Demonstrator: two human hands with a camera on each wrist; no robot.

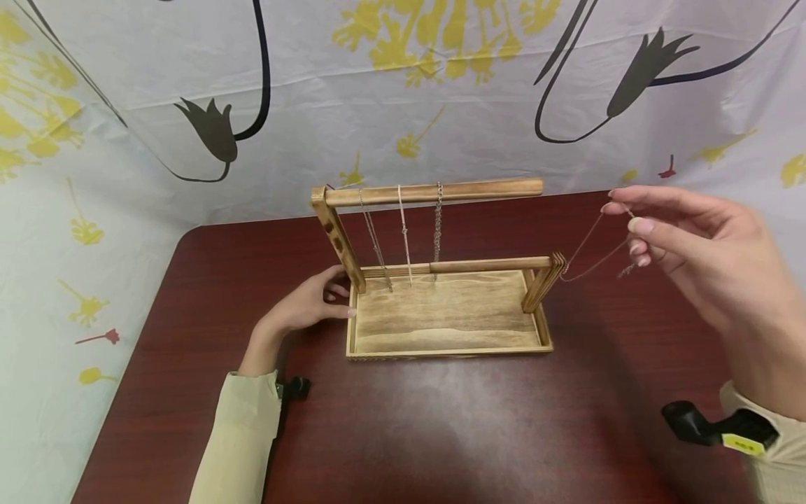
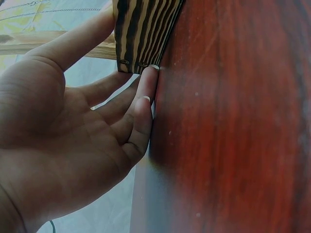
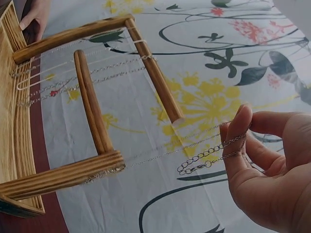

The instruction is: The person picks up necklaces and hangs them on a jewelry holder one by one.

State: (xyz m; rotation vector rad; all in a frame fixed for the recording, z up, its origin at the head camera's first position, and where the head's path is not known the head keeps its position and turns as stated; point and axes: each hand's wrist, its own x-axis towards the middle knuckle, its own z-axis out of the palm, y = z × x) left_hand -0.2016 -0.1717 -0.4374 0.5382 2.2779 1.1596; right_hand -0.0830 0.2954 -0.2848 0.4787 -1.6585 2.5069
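A wooden jewelry stand [image 1: 447, 339] with a shallow tray base and two bars stands on the table. My left hand [image 1: 307, 302] grips the tray's left end, thumb at the rim; its fingertips sit by the striped lower corner in the left wrist view. Out to the right, my right hand [image 1: 711, 259] pinches a thin silver chain necklace [image 3: 199, 158] between thumb and fingers. The necklace stretches back to the top of the stand's right post, where it loops around. Its clasp and extender links dangle below the fingers.
From the upper bar [image 1: 491, 189] hang a thin chain [image 1: 371, 227], a pale flat chain [image 1: 404, 227] and a thick-linked chain [image 1: 438, 224]. The lower bar [image 1: 491, 265] joins the right post. Behind the dark red table [image 1: 441, 434] hangs a flower-patterned cloth [image 1: 302, 84].
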